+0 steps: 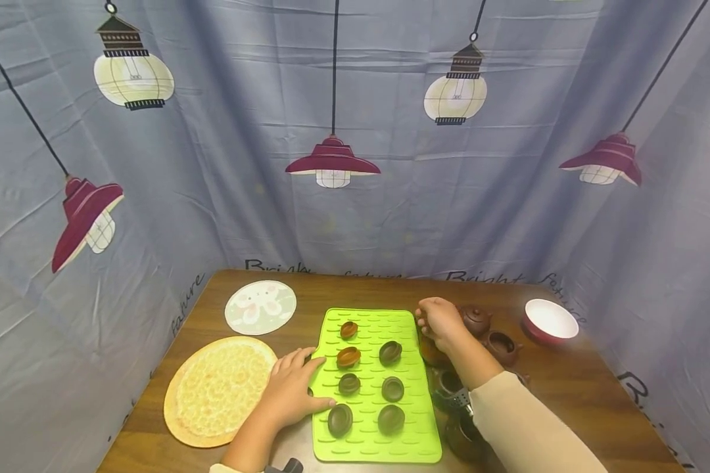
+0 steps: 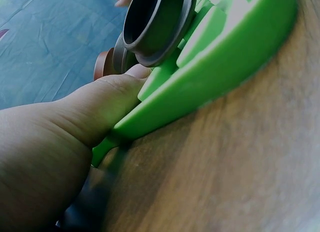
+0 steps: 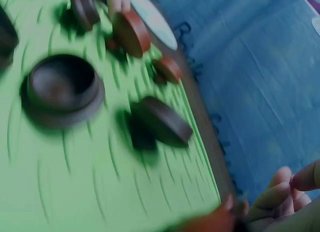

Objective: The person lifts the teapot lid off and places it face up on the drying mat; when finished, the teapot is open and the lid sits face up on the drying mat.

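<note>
My left hand (image 1: 290, 389) lies at the left edge of a lime-green ribbed mat (image 1: 414, 420), its outstretched thumb (image 2: 107, 94) over the rim, beside a dark brown teapot lid (image 1: 340, 420). Several dark lids and two orange-brown lids (image 1: 348, 357) lie on the mat in two columns; some show their hollow undersides. Past the mat's right edge is my right hand (image 1: 444, 322), fingers curled, thumb tip meeting a fingertip, with nothing visible between them. It is above an orange-brown teapot (image 1: 430, 353), mostly hidden by the hand and forearm. Blur softens the right wrist view.
Several dark teapots crowd the right side; one brown teapot (image 1: 474, 320) has its lid on. Behind them is a red bowl (image 1: 550, 320) with a white inside. To the left lie a round yellow mat (image 1: 219, 391) and a pale rabbit-print mat (image 1: 260, 307). Curtains surround the wooden table.
</note>
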Available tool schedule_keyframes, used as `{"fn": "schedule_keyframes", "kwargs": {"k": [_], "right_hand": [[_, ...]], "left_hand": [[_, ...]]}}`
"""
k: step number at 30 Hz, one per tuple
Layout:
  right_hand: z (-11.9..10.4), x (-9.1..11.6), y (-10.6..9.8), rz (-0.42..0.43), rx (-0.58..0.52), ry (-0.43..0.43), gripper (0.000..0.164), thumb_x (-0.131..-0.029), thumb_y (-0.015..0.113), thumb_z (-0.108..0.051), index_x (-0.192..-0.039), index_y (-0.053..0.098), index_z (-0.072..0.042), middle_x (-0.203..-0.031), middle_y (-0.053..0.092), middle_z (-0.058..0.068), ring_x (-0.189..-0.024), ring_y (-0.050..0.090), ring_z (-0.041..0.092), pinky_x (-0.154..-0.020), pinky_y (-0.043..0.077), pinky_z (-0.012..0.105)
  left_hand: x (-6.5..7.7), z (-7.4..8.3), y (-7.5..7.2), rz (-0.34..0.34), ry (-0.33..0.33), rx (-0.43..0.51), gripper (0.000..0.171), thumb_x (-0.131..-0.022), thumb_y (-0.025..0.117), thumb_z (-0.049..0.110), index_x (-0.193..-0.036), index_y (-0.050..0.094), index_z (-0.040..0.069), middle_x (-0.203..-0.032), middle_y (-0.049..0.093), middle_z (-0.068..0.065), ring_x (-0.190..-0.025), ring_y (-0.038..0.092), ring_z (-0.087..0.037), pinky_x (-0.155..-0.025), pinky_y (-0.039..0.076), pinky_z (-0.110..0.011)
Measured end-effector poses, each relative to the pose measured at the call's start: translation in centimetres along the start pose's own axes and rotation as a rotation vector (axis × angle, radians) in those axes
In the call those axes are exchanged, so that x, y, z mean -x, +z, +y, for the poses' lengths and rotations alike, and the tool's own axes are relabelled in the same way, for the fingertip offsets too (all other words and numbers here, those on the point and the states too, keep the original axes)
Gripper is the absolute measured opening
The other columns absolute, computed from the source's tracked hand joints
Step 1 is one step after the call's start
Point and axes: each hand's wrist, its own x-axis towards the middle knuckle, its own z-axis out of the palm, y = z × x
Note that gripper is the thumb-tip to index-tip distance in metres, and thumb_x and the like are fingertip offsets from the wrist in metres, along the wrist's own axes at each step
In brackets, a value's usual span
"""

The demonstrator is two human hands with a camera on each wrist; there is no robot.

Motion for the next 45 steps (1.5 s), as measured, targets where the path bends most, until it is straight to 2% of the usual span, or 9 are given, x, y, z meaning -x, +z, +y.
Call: {"fn": "schedule_keyframes", "kwargs": {"k": [6,14,20,27,30,33,36,41,45], "right_hand": [[-0.3,-0.3,-4.0,0.045,0.07,0.004,0.047,-0.111,0.041,-0.02,-0.151,0.041,0.004,-0.107,0.058,0.006,-0.079,0.055,0.01,-0.066,0.05,0.022],[0.3,-1.2,-9.0,0.106,0.177,-0.06,0.041,-0.106,0.046,-0.013,-0.141,0.047,0.006,-0.095,0.061,0.002,-0.072,0.058,0.006,-0.059,0.052,0.02],[1.0,-1.5,-11.7,0.137,0.269,-0.073,0.046,-0.103,0.05,-0.012,-0.144,0.045,0.009,-0.096,0.061,0.002,-0.07,0.06,0.007,-0.058,0.055,0.022],[1.1,-1.6,-13.0,0.134,0.358,-0.066,0.046,-0.102,0.055,-0.01,-0.142,0.046,0.012,-0.099,0.061,0.005,-0.075,0.06,0.011,-0.063,0.055,0.024],[1.3,-1.7,-13.4,0.135,0.442,-0.077,0.046,-0.102,0.057,-0.011,-0.141,0.048,0.014,-0.095,0.064,0.008,-0.076,0.061,0.013,-0.062,0.054,0.026],[1.8,-2.0,-13.7,0.14,0.548,-0.088,0.043,-0.101,0.06,-0.012,-0.137,0.054,0.012,-0.092,0.066,0.01,-0.077,0.062,0.015,-0.064,0.053,0.028],[2.1,-2.2,-13.8,0.149,0.609,-0.103,0.039,-0.1,0.062,-0.013,-0.132,0.059,0.009,-0.093,0.068,0.011,-0.079,0.064,0.018,-0.066,0.054,0.029],[2.5,-2.3,-13.7,0.164,0.638,-0.137,0.035,-0.098,0.066,-0.013,-0.127,0.064,0.008,-0.095,0.071,0.012,-0.081,0.065,0.019,-0.066,0.053,0.029],[2.6,-2.2,-13.8,0.166,0.644,-0.128,0.034,-0.1,0.066,-0.014,-0.127,0.065,0.006,-0.092,0.07,0.01,-0.081,0.064,0.019,-0.065,0.053,0.03]], "left_hand": [[0.1,-0.2,-0.1,0.004,-0.005,0.004,0.095,-0.075,0.08,0.075,-0.151,0.057,0.023,-0.165,0.04,-0.007,-0.153,0.032,-0.04,-0.123,0.022,-0.067],[0.0,-0.1,0.0,0.01,0.0,0.013,0.096,-0.074,0.079,0.076,-0.151,0.056,0.023,-0.166,0.038,-0.006,-0.154,0.03,-0.04,-0.124,0.02,-0.067],[-0.1,-0.1,0.2,0.002,-0.001,0.014,0.097,-0.074,0.078,0.077,-0.152,0.056,0.023,-0.166,0.038,-0.006,-0.155,0.03,-0.04,-0.124,0.02,-0.067],[-0.1,-0.1,0.2,0.001,-0.005,0.011,0.096,-0.075,0.078,0.077,-0.152,0.056,0.024,-0.166,0.038,-0.006,-0.155,0.03,-0.04,-0.124,0.02,-0.067],[0.0,-0.1,0.1,0.0,-0.007,0.006,0.096,-0.075,0.078,0.077,-0.151,0.056,0.024,-0.166,0.038,-0.006,-0.154,0.03,-0.04,-0.124,0.021,-0.067],[0.0,-0.1,0.1,-0.005,-0.008,0.005,0.096,-0.075,0.078,0.077,-0.151,0.056,0.024,-0.166,0.039,-0.006,-0.154,0.031,-0.04,-0.123,0.021,-0.067],[0.1,-0.1,0.1,-0.007,-0.004,0.007,0.096,-0.075,0.077,0.078,-0.151,0.057,0.023,-0.165,0.039,-0.007,-0.154,0.031,-0.041,-0.123,0.022,-0.068],[0.1,-0.1,0.2,-0.001,0.0,0.007,0.096,-0.075,0.077,0.078,-0.151,0.057,0.023,-0.165,0.04,-0.007,-0.153,0.032,-0.041,-0.122,0.023,-0.068],[0.1,0.0,0.1,0.003,0.004,0.001,0.096,-0.074,0.077,0.078,-0.151,0.057,0.023,-0.165,0.04,-0.007,-0.153,0.032,-0.041,-0.122,0.023,-0.068]]}}
